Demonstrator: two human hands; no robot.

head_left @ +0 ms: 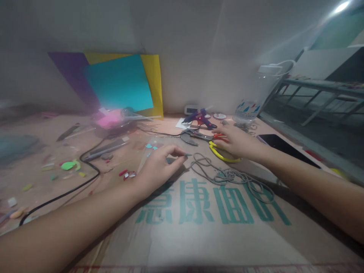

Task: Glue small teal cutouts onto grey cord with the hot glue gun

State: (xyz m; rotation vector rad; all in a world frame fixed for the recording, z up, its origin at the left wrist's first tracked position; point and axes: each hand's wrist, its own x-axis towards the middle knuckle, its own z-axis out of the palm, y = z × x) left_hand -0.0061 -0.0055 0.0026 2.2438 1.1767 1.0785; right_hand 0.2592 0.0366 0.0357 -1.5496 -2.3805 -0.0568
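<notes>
My left hand (160, 167) is closed in a pinch just left of a tangled grey cord (227, 174). A tiny dark, greenish tip pokes out past the fingertips; what it belongs to is unclear. Farther right, the fingers of my right hand (231, 140) curl over the red handle of a pair of scissors (203, 136), whose dark blades point left. A yellow curved handle (223, 154) lies under and in front of that hand; whether it belongs to the scissors or another tool is hidden. A grey curved piece (189, 138) lies by the blades.
A purple glue gun (199, 118) with a red light rests near the wall. A black cable (85, 180) crosses the left side. At right are a phone (287, 149) and a clear cup (247, 110). Coloured sheets (121, 83) lean behind; small scraps litter the left.
</notes>
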